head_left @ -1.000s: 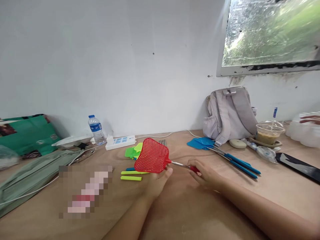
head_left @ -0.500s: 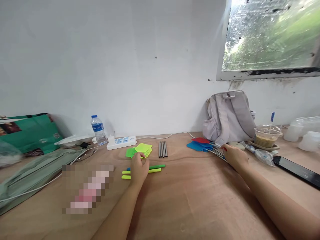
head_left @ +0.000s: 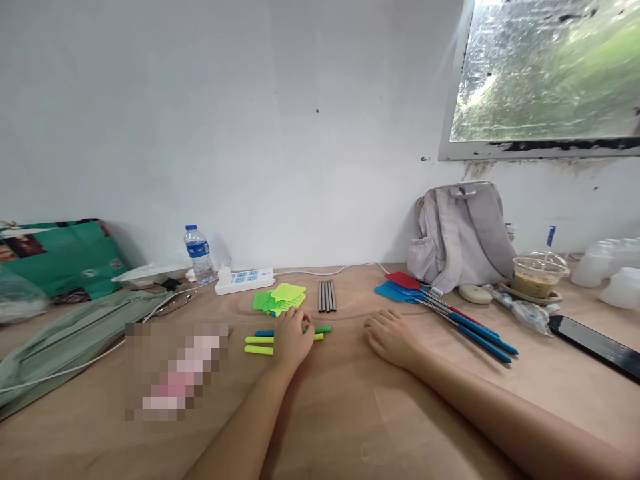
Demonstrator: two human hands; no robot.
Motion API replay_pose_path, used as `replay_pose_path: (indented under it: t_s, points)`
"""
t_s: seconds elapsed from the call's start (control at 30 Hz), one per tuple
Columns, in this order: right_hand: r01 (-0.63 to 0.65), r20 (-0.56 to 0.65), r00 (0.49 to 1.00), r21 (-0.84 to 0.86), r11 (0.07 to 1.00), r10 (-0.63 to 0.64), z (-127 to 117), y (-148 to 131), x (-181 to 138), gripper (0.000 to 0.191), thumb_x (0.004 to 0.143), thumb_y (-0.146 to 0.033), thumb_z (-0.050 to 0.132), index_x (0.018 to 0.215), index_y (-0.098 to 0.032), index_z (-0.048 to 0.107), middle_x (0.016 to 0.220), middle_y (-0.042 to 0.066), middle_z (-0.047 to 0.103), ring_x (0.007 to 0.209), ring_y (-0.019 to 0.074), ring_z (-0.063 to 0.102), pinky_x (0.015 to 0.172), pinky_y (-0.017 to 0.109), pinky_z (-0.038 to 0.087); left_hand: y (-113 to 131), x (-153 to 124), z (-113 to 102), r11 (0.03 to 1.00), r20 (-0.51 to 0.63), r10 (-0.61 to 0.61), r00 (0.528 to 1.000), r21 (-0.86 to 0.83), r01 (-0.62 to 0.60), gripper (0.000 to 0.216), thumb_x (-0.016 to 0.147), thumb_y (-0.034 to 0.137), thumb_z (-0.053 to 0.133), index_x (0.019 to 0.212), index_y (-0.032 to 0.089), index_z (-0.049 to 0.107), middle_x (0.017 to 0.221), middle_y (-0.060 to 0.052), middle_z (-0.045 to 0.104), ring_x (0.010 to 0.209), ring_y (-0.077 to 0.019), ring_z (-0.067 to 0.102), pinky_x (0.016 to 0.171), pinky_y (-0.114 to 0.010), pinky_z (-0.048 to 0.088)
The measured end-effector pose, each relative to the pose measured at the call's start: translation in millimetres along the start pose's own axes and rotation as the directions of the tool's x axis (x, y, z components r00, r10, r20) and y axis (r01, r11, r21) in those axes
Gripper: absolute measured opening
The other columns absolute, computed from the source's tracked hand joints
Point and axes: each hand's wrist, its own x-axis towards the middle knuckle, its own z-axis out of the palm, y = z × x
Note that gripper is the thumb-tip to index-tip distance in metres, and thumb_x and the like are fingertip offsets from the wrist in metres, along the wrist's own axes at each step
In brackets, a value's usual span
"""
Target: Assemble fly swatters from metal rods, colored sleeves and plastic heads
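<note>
My left hand [head_left: 291, 341] lies on a small row of loose plastic handles, its fingers curled down onto the green handle [head_left: 320, 329]. Yellow handles [head_left: 257, 345] and a blue one stick out to its left. Just beyond lie green and yellow swatter heads [head_left: 280, 298] and several thin metal rods [head_left: 326, 297]. My right hand [head_left: 391, 337] rests flat on the wooden table [head_left: 400, 427] with its fingers spread, holding nothing. To its right lies the red fly swatter [head_left: 403, 280] on top of the blue swatters [head_left: 480, 331].
A grey backpack [head_left: 460, 233] leans on the wall, beside it an iced drink cup [head_left: 537, 273], a phone [head_left: 595, 343] and white containers [head_left: 615, 273]. At the back left are a power strip [head_left: 244, 280], a water bottle [head_left: 199, 253], a green bag [head_left: 60, 260] and a grey-green cloth [head_left: 65, 340].
My right hand laid the red swatter on the blue ones and drew back, empty, to the table's middle. My left hand reached forward to the loose handles.
</note>
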Motion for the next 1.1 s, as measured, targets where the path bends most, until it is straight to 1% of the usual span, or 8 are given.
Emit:
replay_pose_path:
  t_s: [0.1, 0.23, 0.4, 0.53, 0.63, 0.87, 1.0, 1.1]
  points:
    - [-0.061, 0.019, 0.998, 0.153, 0.986, 0.059, 19.1, -12.7, 19.7, 0.018, 0.074, -0.015, 0.044, 0.089, -0.017, 0.053, 0.089, 0.005, 0.060, 0.083, 0.0178, 0.051, 0.075, 0.028, 0.034, 1.4, -0.8, 1.2, 1.000, 0.032, 0.019, 0.999, 0.005, -0.019, 0.011, 0.069, 0.013, 0.046, 0.070, 0.020, 0.055, 0.082, -0.004, 0.056, 0.084, -0.0214, 0.048, 0.078, -0.035, 0.037]
    - [-0.174, 0.058, 0.985, 0.262, 0.949, 0.164, 42.4, -10.4, 52.0, 0.025, 0.071, -0.010, 0.044, 0.095, -0.017, 0.050, 0.095, 0.006, 0.056, 0.083, 0.0163, 0.051, 0.070, 0.025, 0.035, 1.5, -1.6, 2.8, 0.999, 0.074, 0.042, 0.996, -0.023, -0.041, 0.015, 0.068, 0.013, 0.047, 0.072, 0.020, 0.059, 0.083, -0.004, 0.057, 0.086, -0.0213, 0.048, 0.080, -0.035, 0.036]
    - [-0.152, 0.108, 0.986, 0.305, 0.940, 0.124, 56.2, -5.7, 73.2, 0.025, 0.076, -0.013, 0.042, 0.099, -0.018, 0.050, 0.092, 0.006, 0.052, 0.074, 0.0139, 0.050, 0.067, 0.023, 0.035, 0.2, -2.3, 3.7, 0.998, 0.096, 0.054, 0.994, -0.045, -0.050, 0.024, 0.069, 0.008, 0.043, 0.075, 0.021, 0.062, 0.084, -0.003, 0.058, 0.087, -0.0209, 0.048, 0.080, -0.035, 0.036]
    - [-0.106, 0.135, 0.989, 0.311, 0.944, 0.066, 54.8, -0.1, 72.8, 0.027, 0.077, -0.014, 0.042, 0.102, -0.019, 0.051, 0.093, 0.005, 0.049, 0.075, 0.0133, 0.049, 0.068, 0.023, 0.035, -2.4, -0.7, 2.7, 0.997, 0.058, 0.038, 0.998, -0.066, -0.034, 0.025, 0.069, 0.005, 0.041, 0.071, 0.020, 0.060, 0.080, -0.003, 0.057, 0.083, -0.0193, 0.047, 0.077, -0.033, 0.036]
    - [-0.109, 0.167, 0.984, 0.287, 0.952, 0.062, 51.5, 1.2, 74.1, 0.027, 0.077, -0.016, 0.045, 0.102, -0.020, 0.052, 0.093, 0.005, 0.049, 0.077, 0.0138, 0.049, 0.069, 0.023, 0.034, -2.7, 0.5, 3.3, 0.997, 0.075, 0.047, 0.996, -0.069, -0.042, 0.021, 0.069, 0.008, 0.043, 0.066, 0.020, 0.059, 0.073, -0.003, 0.056, 0.079, -0.0186, 0.048, 0.072, -0.031, 0.036]
    - [-0.300, 0.197, 0.943, 0.158, 0.941, 0.268, 51.1, -7.0, 79.1, 0.017, 0.080, -0.024, 0.043, 0.091, -0.016, 0.052, 0.095, 0.008, 0.052, 0.080, 0.0168, 0.051, 0.068, 0.025, 0.034, 5.8, -3.4, 7.9, 1.000, 0.210, 0.002, 0.978, -0.007, 0.000, 0.018, 0.068, 0.011, 0.045, 0.066, 0.022, 0.060, 0.078, -0.001, 0.060, 0.086, -0.0208, 0.048, 0.076, -0.036, 0.029]
    - [-0.445, 0.193, 0.887, 0.125, 0.887, 0.418, 53.4, 0.7, 73.0, 0.019, 0.081, -0.022, 0.042, 0.094, -0.011, 0.051, 0.091, 0.014, 0.056, 0.081, 0.0213, 0.053, 0.066, 0.028, 0.034, 10.5, -6.0, 4.2, 1.000, 0.272, -0.006, 0.962, 0.014, 0.002, 0.017, 0.064, 0.010, 0.046, 0.070, 0.021, 0.058, 0.079, -0.001, 0.060, 0.086, -0.0199, 0.049, 0.075, -0.034, 0.029]
    - [-0.505, 0.185, 0.859, 0.140, 0.852, 0.478, 54.8, 10.8, 67.0, 0.020, 0.083, -0.024, 0.040, 0.095, -0.010, 0.050, 0.091, 0.017, 0.057, 0.083, 0.0246, 0.054, 0.065, 0.030, 0.035, 13.3, -7.4, -0.4, 1.000, 0.285, 0.012, 0.959, 0.022, -0.019, 0.015, 0.064, 0.012, 0.048, 0.074, 0.020, 0.056, 0.081, -0.002, 0.060, 0.086, -0.0198, 0.049, 0.075, -0.034, 0.029]
